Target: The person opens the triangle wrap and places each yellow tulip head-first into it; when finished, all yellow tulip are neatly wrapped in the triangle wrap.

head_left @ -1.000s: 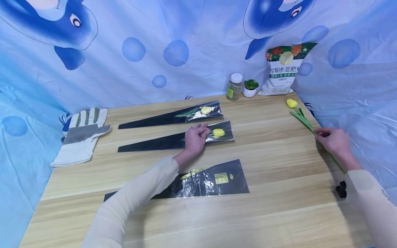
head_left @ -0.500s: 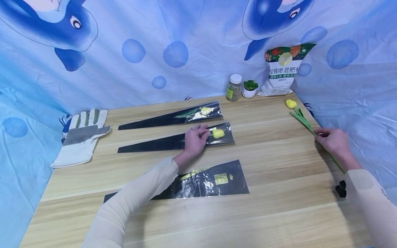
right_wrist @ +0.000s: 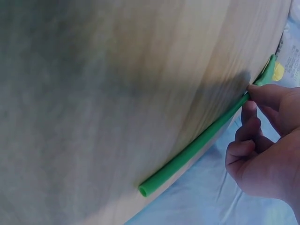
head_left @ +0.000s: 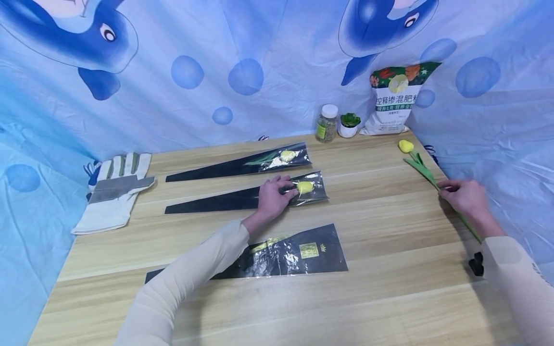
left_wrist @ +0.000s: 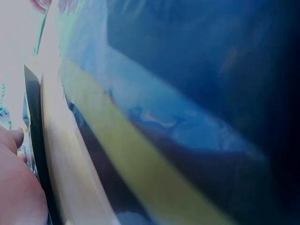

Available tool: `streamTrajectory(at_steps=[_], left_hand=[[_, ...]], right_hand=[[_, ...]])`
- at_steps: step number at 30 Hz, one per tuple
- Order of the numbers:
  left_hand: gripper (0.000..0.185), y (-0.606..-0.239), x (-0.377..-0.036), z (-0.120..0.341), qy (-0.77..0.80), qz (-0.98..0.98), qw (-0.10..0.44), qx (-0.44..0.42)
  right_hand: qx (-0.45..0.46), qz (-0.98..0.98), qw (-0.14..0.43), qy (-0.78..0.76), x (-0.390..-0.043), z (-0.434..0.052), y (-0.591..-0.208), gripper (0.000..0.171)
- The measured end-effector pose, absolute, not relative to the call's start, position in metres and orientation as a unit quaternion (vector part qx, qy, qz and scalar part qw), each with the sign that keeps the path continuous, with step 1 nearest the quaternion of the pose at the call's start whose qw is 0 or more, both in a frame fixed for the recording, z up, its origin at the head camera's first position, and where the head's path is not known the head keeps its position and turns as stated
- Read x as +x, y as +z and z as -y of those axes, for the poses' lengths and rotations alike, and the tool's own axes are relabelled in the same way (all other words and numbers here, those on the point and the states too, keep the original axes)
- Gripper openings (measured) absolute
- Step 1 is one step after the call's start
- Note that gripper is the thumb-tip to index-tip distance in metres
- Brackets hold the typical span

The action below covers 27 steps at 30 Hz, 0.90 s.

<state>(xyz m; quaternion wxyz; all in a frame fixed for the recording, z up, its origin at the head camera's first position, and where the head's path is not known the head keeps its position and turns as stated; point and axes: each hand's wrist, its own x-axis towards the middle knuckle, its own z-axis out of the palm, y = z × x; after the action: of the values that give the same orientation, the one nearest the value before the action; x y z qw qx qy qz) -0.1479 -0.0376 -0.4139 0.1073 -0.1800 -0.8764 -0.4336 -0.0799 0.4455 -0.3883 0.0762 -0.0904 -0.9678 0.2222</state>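
My left hand (head_left: 273, 196) rests on a dark, clear-fronted flower sleeve (head_left: 216, 201), its thumb beside a yellow tulip (head_left: 305, 187) inside. In the left wrist view that hand (left_wrist: 21, 183) shows only partly, at the left edge. Behind lies another sleeve (head_left: 207, 168) holding a yellow tulip (head_left: 287, 156). Nearer me, partly under my left forearm, is a flat black sleeve (head_left: 285, 257) with gold print. At the table's right edge my right hand (head_left: 466, 198) pinches the green stem (right_wrist: 197, 145) of a loose tulip (head_left: 406, 146) between thumb and finger.
A white-and-grey work glove (head_left: 113, 192) lies at the left. Along the back stand a lidded jar (head_left: 326, 125), a small potted plant (head_left: 348, 124) and a fertilizer bag (head_left: 391, 101). A small black object (head_left: 476, 264) shows beside my right sleeve. Blue curtains border the table.
My left thumb has shifted slightly toward the tulip head and spread away from the index finger. My right hand stays on the stem in the same place.
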Motion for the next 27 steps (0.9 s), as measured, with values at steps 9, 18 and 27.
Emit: streamTrajectory(at_steps=[9, 18, 27], left_hand=[[0.036, -0.415, -0.149, 0.039, -0.42, 0.882, 0.098, -0.191], [0.036, -0.408, -0.14, 0.042, -0.394, 0.883, 0.122, -0.224], [0.024, -0.392, -0.098, 0.047, -0.396, 0.843, 0.184, -0.315]], right_hand=[[-0.089, 0.969, 0.076, 0.219, -0.079, -0.446, -0.388, 0.027], [-0.089, 0.967, 0.065, 0.228, -0.079, -0.445, -0.39, 0.026], [-0.098, 0.967, 0.064, 0.228, -0.08, -0.447, -0.391, 0.026]])
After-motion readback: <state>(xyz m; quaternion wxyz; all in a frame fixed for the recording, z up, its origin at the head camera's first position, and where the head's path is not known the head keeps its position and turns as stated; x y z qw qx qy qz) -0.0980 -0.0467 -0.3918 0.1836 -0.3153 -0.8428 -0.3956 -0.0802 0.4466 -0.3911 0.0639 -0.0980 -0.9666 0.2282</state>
